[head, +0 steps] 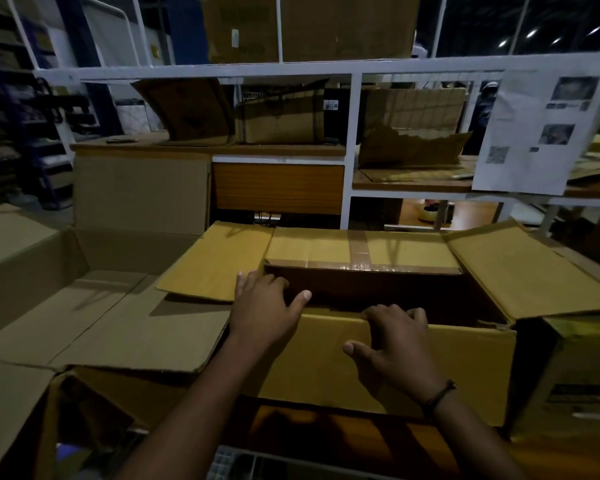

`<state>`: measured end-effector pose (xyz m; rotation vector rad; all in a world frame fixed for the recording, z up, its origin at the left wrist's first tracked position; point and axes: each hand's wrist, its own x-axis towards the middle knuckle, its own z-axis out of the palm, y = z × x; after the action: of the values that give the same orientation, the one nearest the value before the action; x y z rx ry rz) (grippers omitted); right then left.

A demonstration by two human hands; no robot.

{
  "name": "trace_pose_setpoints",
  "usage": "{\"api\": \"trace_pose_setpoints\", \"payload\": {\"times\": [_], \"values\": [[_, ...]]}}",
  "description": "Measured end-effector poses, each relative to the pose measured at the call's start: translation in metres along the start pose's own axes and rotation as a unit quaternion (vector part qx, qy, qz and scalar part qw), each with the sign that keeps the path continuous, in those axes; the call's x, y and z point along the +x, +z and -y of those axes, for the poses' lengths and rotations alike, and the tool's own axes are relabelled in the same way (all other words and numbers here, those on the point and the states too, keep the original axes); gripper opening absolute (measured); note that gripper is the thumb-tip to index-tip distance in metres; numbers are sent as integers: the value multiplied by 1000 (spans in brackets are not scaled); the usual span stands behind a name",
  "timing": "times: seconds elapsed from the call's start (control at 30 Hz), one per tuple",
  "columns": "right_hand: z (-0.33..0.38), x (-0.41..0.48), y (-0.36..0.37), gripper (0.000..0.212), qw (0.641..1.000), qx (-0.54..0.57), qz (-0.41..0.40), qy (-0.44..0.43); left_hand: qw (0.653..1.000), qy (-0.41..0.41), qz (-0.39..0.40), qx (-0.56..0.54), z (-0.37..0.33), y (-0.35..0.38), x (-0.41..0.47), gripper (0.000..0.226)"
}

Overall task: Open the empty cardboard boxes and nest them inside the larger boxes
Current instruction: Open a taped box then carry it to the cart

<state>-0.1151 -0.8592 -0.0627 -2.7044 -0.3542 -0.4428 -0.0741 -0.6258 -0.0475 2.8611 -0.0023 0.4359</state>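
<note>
We reach both arms forward over the yellow box [378, 368], which sits right in front of us with its top open and its flaps folded outward. Our left hand [265, 308] lies palm down on the box's near left corner, fingers spread and loosely bent over the edge, thumb stretched out to the right above the dark opening; it presses there and grasps nothing. Our right hand [395, 348] hooks its fingers over the rim of the near wall, thumb flat against the outer face, so it grips that wall. A dark wristband [442, 391] circles the right wrist.

Clear tape [359, 251] runs across the far flap, with no print that we can read. The paper sheet [541, 133] hanging on the white rack [347, 150] carries photos and a square code, its text too blurred to read. A barcode label [330, 105] shows on a shelf box.

The yellow box stands upright, mouth up, long axis running left to right. The larger brown box [32, 271] lies open just beside it on our left, the yellow box's left flap overhanging it.
</note>
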Motion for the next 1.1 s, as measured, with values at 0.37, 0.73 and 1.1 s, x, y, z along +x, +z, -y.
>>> {"api": "trace_pose_setpoints", "payload": {"times": [0.37,0.73,1.1], "values": [[-3,-29,-30,48,993,-22,98,-56,971,51,208,-101,-28,-3,13,54],[-21,31,-56,32,999,7,44,-1,972,83,171,-138,-49,-36,50,79],[-36,153,-58,44,991,-128,-2,-32,987,115,75,-79,-68,-23,133,73]]}}
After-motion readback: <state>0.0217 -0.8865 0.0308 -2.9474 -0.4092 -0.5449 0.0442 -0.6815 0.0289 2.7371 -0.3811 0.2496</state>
